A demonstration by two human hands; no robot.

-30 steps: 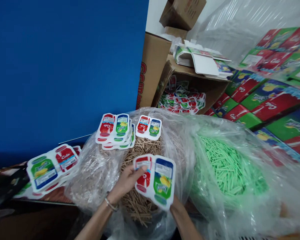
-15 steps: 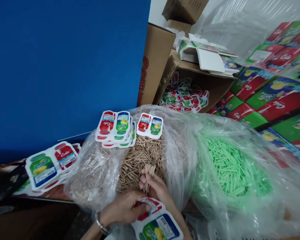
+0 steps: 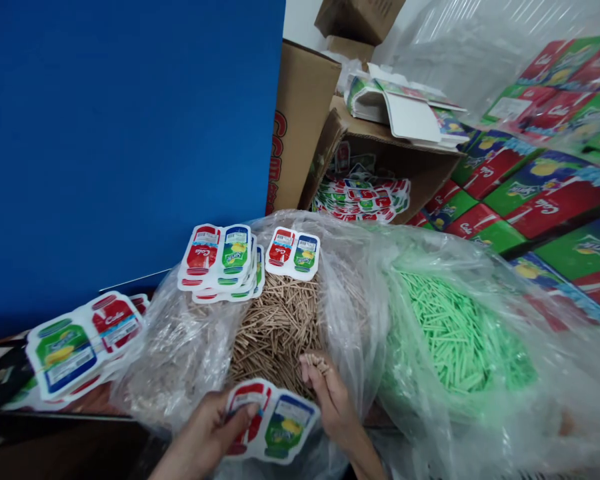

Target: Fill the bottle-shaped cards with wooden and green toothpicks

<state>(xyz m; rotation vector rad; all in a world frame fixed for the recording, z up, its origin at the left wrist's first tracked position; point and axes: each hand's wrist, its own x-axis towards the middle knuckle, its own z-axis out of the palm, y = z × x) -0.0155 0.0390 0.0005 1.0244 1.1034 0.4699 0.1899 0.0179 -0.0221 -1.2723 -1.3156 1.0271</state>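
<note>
My left hand [image 3: 213, 427] grips a flat twin packet [image 3: 285, 427] printed with a red Cola jar and a green Sprite jar, thumb on the red half. To its right, my right hand [image 3: 330, 400] is closed round a small bunch of thin brown sticks [image 3: 316, 362]. Both hands are over the near edge of a clear plastic bag [image 3: 353, 313] full of loose brown sticks [image 3: 280, 320]. A stack of matching packets [image 3: 217, 260] lies on the bag's far left side, and a single packet [image 3: 293, 252] rests at the far edge of the sticks.
More packets [image 3: 80, 347] lie at the left beside a black object [image 3: 3, 377]. A bag of green sticks [image 3: 450, 333] sits at the right. Behind are an open carton [image 3: 430, 175] of packets, printed boxes [image 3: 525, 193] and a blue panel [image 3: 130, 133].
My left hand has turned the packet flatter and moved it left, away from my right wrist. My right hand has moved right and slightly down, its fingers closing further over the brown sticks.
</note>
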